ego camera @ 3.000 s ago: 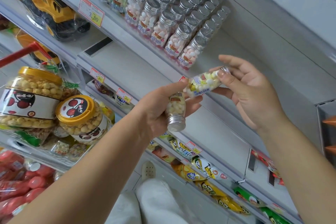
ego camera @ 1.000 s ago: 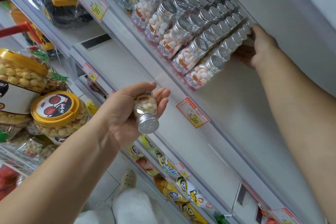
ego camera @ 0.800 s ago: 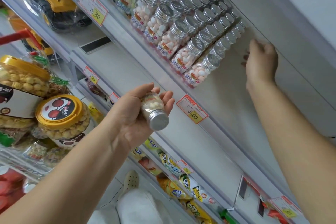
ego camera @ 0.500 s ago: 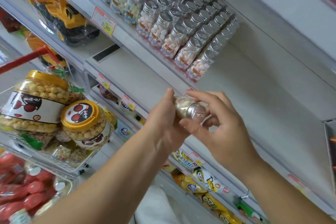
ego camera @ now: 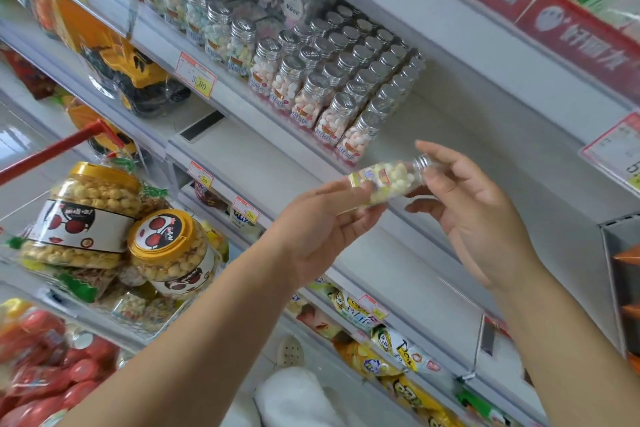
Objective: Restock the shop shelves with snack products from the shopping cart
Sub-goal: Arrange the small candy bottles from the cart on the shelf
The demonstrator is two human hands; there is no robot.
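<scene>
Above my fingers, the shelf [ego camera: 433, 135] lies bare just right of the capped bottle rows [ego camera: 332, 80]. My left hand [ego camera: 318, 229] and right hand [ego camera: 478, 218] pinch the candy bottle [ego camera: 388, 178] between their fingers: clear, sideways, pale-yellow sweets, silver cap rightward.

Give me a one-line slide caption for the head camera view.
Left hand and right hand hold a candy bottle sideways below the silver-capped bottles on the shelf.
</scene>
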